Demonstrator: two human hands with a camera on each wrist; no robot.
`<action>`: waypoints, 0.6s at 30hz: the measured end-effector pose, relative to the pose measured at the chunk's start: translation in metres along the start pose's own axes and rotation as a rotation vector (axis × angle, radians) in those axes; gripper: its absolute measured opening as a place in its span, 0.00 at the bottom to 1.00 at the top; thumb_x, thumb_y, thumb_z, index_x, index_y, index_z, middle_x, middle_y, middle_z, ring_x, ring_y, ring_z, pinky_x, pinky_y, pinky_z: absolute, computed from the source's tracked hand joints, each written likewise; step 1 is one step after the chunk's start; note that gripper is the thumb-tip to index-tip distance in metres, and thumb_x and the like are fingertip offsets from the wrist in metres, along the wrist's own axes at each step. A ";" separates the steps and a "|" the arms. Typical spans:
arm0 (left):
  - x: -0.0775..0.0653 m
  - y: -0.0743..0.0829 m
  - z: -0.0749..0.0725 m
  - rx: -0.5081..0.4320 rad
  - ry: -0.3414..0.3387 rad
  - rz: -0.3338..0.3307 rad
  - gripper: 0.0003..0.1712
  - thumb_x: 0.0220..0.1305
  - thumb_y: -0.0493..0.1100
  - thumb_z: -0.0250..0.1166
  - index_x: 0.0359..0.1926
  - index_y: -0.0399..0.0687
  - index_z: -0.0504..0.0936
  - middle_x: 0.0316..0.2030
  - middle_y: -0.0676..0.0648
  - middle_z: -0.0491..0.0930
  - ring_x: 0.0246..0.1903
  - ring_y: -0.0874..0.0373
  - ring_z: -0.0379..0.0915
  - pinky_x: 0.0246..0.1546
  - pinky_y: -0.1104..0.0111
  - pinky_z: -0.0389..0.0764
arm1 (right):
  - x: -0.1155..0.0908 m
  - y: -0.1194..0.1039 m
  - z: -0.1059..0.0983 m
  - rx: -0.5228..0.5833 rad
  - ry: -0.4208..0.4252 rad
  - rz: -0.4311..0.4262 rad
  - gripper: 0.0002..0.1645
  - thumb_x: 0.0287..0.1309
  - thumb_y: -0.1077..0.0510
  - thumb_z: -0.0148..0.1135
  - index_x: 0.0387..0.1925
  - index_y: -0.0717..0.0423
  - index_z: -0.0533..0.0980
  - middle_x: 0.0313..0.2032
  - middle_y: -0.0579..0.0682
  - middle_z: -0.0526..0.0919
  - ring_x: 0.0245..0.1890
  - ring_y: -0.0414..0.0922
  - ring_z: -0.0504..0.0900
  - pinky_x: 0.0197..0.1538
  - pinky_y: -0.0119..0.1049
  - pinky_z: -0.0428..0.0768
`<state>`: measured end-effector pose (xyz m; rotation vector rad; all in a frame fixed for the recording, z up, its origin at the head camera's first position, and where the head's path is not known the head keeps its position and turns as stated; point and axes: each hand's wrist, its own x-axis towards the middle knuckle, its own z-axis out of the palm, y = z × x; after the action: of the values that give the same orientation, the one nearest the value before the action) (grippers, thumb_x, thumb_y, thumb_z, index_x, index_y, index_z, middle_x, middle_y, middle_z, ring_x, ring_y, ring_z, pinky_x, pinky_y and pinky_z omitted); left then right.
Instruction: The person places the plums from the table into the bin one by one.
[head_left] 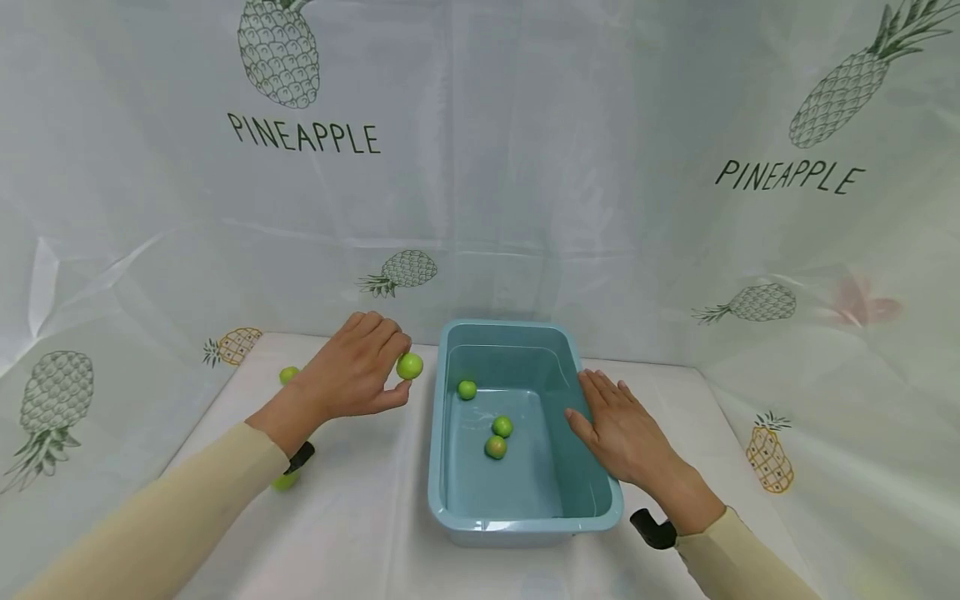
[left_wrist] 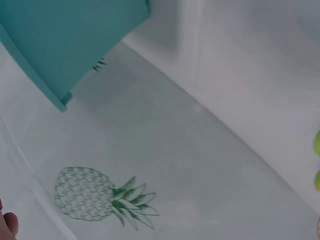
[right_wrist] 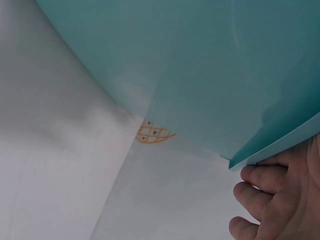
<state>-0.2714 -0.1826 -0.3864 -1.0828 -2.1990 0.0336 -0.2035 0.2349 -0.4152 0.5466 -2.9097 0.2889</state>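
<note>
My left hand (head_left: 360, 367) pinches a small round green fruit (head_left: 410, 366) between thumb and fingers, left of a blue-green plastic basin (head_left: 525, 525) and raised above the table. In the left wrist view just a bit of that hand (left_wrist: 9, 225) shows at the lower left corner; the held fruit is out of that frame. Over the basin's right rim lies my right hand (head_left: 622, 425), its fingers extended and the thumb toward the inside. The right wrist view has these fingers (right_wrist: 265, 180) against the outer side of the rim. Inside the basin are three green fruits (head_left: 496, 447).
More green fruits lie on the white table (head_left: 352, 500) at the left, one fruit (head_left: 288, 375) behind the left forearm and another (head_left: 285, 481) partly under the wrist. A pineapple-printed sheet (head_left: 525, 208) hangs behind the table and along its sides.
</note>
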 end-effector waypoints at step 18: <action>0.046 0.028 0.012 -0.087 0.033 0.232 0.21 0.60 0.58 0.58 0.43 0.46 0.74 0.37 0.49 0.73 0.39 0.51 0.64 0.45 0.59 0.69 | 0.000 0.001 -0.001 0.007 0.001 0.000 0.42 0.79 0.42 0.50 0.77 0.70 0.60 0.76 0.68 0.65 0.78 0.67 0.62 0.76 0.67 0.59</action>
<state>-0.2788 -0.1284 -0.3786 -1.3725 -2.0518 0.0220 -0.2041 0.2356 -0.4145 0.5471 -2.9088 0.2991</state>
